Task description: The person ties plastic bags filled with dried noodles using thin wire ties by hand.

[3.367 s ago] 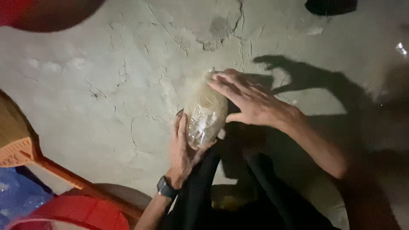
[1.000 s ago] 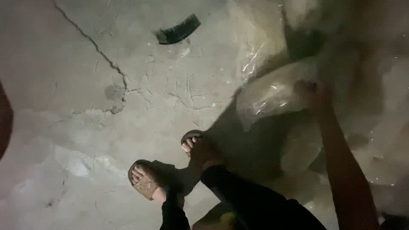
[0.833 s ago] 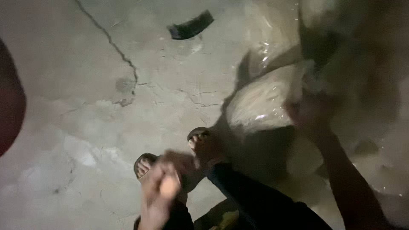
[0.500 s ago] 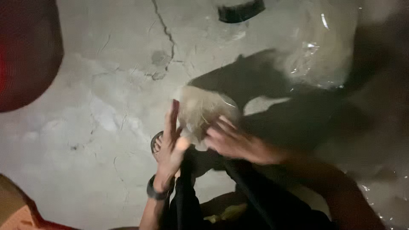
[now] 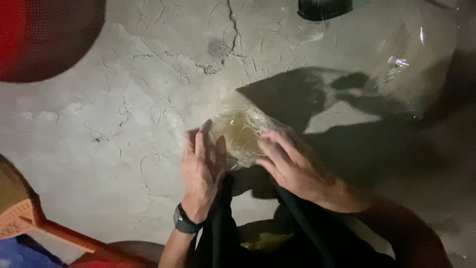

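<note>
The clear plastic bag [image 5: 241,131], filled with pale, fibrous material, is seen low on the cracked concrete floor [image 5: 99,129], near the middle of the view and just in front of the person's dark-clad legs. It is pressed between both hands. The left hand [image 5: 202,168] is laid flat against the bag's left side, its fingers stretched out and close together; its grip is open-palmed, resting on the plastic rather than closed round it. A dark wristwatch [image 5: 185,222] is worn on that wrist. The right hand [image 5: 292,166] is placed on the bag's right side, its fingers spread and slightly curled over the plastic; how firmly the bag is gripped cannot be told. Well apart, at the upper right, a larger sheet of clear plastic [image 5: 416,64] is seen on the floor. A red basket [image 5: 44,34] is seen at the upper left, and an orange plastic edge [image 5: 29,221] at the lower left.
</note>
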